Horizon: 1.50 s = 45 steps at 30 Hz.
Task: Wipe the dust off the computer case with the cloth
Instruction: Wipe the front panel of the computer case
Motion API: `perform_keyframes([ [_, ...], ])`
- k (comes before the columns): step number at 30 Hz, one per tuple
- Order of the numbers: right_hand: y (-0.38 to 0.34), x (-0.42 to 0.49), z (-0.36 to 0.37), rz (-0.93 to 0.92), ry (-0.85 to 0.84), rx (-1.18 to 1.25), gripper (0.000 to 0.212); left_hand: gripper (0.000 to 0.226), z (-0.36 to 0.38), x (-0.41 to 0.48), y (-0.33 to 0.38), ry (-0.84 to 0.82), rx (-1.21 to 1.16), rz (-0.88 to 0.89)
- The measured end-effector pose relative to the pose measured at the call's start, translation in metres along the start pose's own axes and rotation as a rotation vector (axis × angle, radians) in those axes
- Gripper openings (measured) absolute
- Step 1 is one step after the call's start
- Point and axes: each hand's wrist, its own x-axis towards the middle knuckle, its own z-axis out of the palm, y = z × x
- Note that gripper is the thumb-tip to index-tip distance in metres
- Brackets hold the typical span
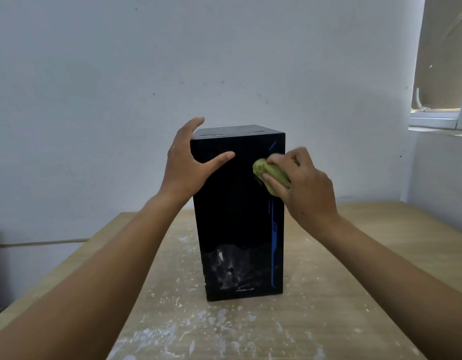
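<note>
Case (235, 209): black tower, upright on the desk (341, 294), front face toward the person, near the middle of the desk and close to the wall behind

Progress, judged from the front face:
- upper and middle part reads clean, dark and even
- low down, a grey-white dust patch (229, 271) spreads over the left and centre, just above the small logo; not yet wiped
- the top panel shows only at a shallow angle, and the side panels not at all; cannot tell their state
- the desk itself is flecked with white powder around the base of the case
- my guess: roughly half the front is done, the bottom band and perhaps the other faces are left

Grips:
- right hand (307, 183): grip closed round a bunched green cloth (270, 175), fingers curled over it, and the wad pressed against the upper right of the front face, beside the blue stripe
- left hand (188, 165): grip spread wide and holding nothing; the thumb lies flat across the upper front, the fingers reach up along the top left corner, and it seems to steady the case

Cloth sits high on the case, well apart from the dust patch below
</note>
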Motion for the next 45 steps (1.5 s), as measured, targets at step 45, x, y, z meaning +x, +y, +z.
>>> perform_keyframes([
  [45,0.024,-0.171,0.049,-0.120,-0.321,-0.108,0.046,0.085,-0.017,0.028,0.023,-0.338,0.636,0.143],
])
